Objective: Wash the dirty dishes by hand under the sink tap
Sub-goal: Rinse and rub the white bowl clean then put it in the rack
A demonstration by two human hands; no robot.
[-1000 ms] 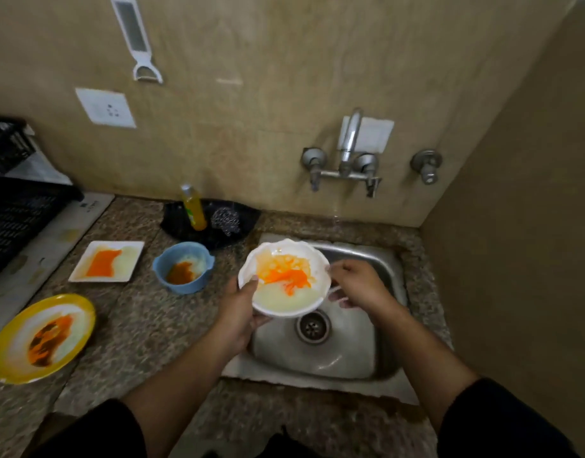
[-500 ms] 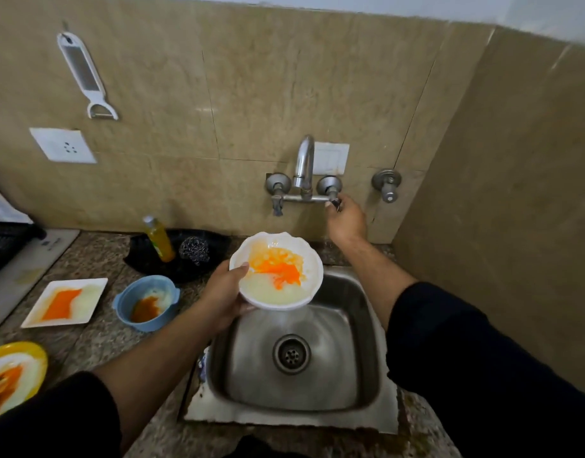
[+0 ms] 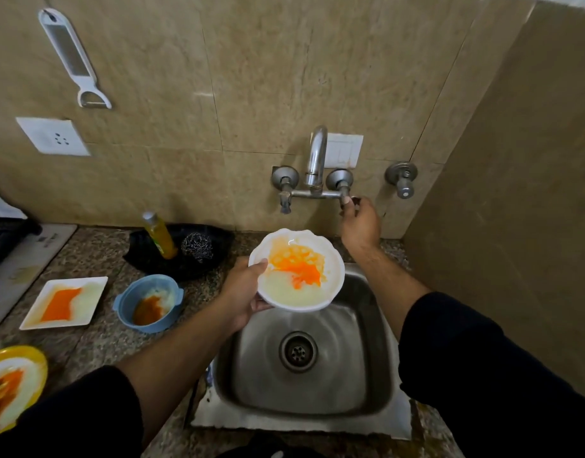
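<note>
Far left, cut by the lower frame edge: yellow plate [image 3: 10, 365] smeared orange and brown, lying on the speckled counter [image 3: 96, 342]. Above it, a pale mat [image 3: 23, 259] with small dark print, too blurred to read. On the wall, a white socket [image 3: 53, 136] and, higher, a white peeler [image 3: 73, 59] hung tilted.

Next along the counter: square plate [image 3: 64, 302] with an orange streak, then just beside it a blue bowl [image 3: 148, 304] holding brown and white residue. Behind these, a black tray [image 3: 215, 239] carrying a leaning bottle [image 3: 159, 235] of yellow liquid, label unreadable, and a steel scrubber [image 3: 197, 246] close beside it.

Centre: left hand [image 3: 243, 294] gripping the white bowl [image 3: 297, 269], thumb pressed on the near-left rim, remaining fingers curled beneath. Held tilted toward the camera above the back-left part of the steel sink [image 3: 304, 414], below the tap [image 3: 317, 153], not touching either. Inside, orange smears over a pale film.

Right of the spout: right hand [image 3: 360, 223] raised to the tap handle [image 3: 345, 200], thumb and fingertips pinching it from below, other fingers bunched together. Behind the spout, a blank white plate cover [image 3: 347, 150]. Further right on the wall, apart from the rest, a single valve [image 3: 401, 180].
</note>
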